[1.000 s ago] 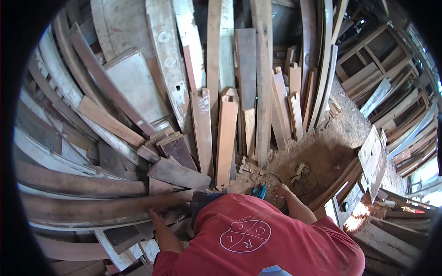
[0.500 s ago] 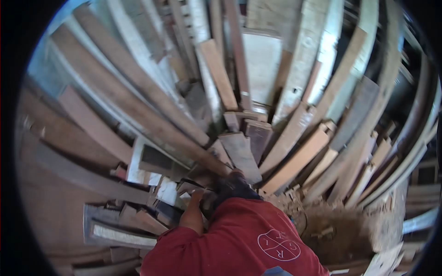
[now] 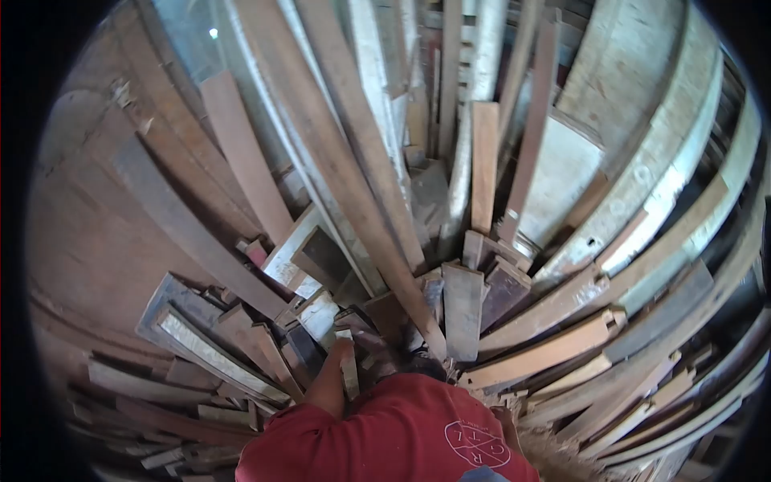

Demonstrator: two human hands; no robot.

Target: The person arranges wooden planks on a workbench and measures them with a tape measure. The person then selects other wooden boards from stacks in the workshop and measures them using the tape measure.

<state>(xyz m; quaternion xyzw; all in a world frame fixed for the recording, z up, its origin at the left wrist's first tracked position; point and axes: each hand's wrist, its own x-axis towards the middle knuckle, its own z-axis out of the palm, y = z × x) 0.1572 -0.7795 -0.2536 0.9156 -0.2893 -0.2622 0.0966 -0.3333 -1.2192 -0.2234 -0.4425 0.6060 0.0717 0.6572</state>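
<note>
My left hand [image 3: 344, 347] reaches down past the red shirt into the pile of offcuts. Its fingers seem closed around the top of a short, narrow wood strip [image 3: 349, 371], though they are small and partly hidden. A pale, flat block [image 3: 319, 314] lies just beyond that hand, and dark offcuts [image 3: 302, 344] lie to its left. Ahead of my body, a long brown board [image 3: 365, 205] slants down to the floor, its lower end beside a short grey-brown board [image 3: 463, 309]. At the right of the shirt a bit of my right arm shows, but the hand is hidden.
Long planks lean all round in front. A white panel [image 3: 562, 173] stands at the back right, and an orange-brown beam [image 3: 546, 351] lies at the right. Stacked scrap wood [image 3: 152, 381] fills the lower left. Wood chips [image 3: 554, 442] cover the floor at the right.
The view has swung left, so the planks appear shifted to the right. The narrow strip now shows at my left hand. The short grey-brown board looks more upright in view.
</note>
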